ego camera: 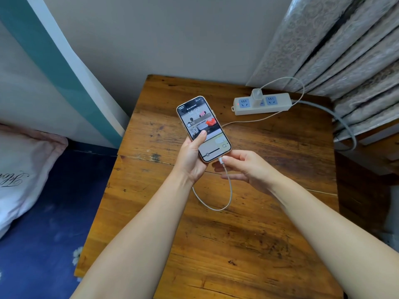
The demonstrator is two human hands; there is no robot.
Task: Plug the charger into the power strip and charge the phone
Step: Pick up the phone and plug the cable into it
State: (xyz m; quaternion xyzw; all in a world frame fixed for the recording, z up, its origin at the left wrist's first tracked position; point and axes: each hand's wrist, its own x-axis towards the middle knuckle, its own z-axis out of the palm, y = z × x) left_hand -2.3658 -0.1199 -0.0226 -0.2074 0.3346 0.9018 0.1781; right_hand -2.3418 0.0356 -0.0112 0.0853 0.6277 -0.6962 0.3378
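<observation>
Already most of the job looks done to me: the white charger [257, 95] sits upright in the middle socket of the power strip [262, 104] at the far right of the wooden table [248, 234], and a small red light glows at the strip's left end, so I judge it live. From the charger the cable [230, 192] arcs up toward the curtain [345, 50], passes over the strip's right end, runs across the table behind the phone [204, 128], loops under my wrists and climbs to the phone's bottom edge. My left hand [191, 157] is wrapped around the phone's lower half, thumb lying on the glass, holding it tilted above the table with its top toward the wall. My right hand [244, 168] has thumb and forefinger pinched on the cable's connector right at the port, the other fingers loosely spread below. Whether the connector is fully seated I cannot tell, since my fingertips cover the joint; I see no clear charging sign either. What is left, by my reckoning, is to confirm the connection, let go, and lay the phone down. The phone itself has a pale gold rim and a lit lock screen showing a clock, a notification banner and cartoon wallpaper with red and pink figures.
</observation>
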